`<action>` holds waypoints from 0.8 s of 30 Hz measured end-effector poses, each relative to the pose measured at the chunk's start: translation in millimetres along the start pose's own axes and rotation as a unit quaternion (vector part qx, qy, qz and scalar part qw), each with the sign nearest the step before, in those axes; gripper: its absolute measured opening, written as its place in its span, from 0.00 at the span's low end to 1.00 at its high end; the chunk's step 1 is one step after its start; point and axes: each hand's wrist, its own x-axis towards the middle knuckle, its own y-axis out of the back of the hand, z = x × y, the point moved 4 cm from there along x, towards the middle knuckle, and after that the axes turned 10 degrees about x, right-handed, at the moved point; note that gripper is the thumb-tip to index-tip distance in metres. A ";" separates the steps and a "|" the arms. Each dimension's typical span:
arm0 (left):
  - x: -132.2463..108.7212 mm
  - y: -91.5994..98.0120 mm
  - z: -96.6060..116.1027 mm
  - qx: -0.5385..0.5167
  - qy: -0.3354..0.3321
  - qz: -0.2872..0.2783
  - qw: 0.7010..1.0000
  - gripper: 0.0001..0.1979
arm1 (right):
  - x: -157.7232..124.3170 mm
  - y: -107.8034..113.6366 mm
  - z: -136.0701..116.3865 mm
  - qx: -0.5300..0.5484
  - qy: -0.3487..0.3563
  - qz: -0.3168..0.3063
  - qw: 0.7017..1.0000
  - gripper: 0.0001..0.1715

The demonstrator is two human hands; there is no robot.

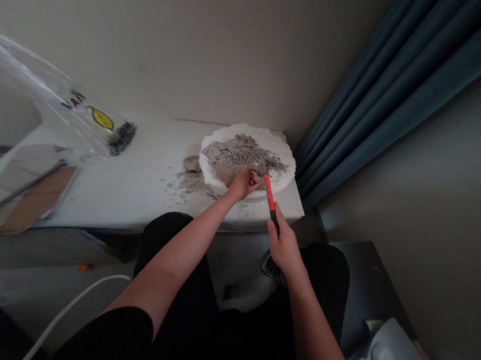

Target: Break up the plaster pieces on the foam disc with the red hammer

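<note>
My right hand [284,244] grips a hammer [269,195] by its black lower handle. The handle is red higher up, and the hammer's head lies over the rubble near the slab's right side. Close to that head, my left hand [243,184] has its fingers curled in a pinch; what they hold, if anything, is too small to make out. Beneath both is a rough-edged, round white slab [288,150], bearing grey-brown rubble [238,154] of crumbs and flat chunks. More loose crumbs [191,181] have spilled beside its left edge.
The slab stands on a white-covered table [142,179] against a wall. To the left are a clear plastic bag [71,118] with dark contents and a brown board [39,200]. A blue curtain [363,95] hangs at right. A white cable [78,306] runs below.
</note>
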 end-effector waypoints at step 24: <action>-17.4 61.4 -6.7 0.043 0.008 0.008 0.999 0.14 | -0.3 -9.2 23.5 -0.008 -0.035 -0.010 0.999 0.34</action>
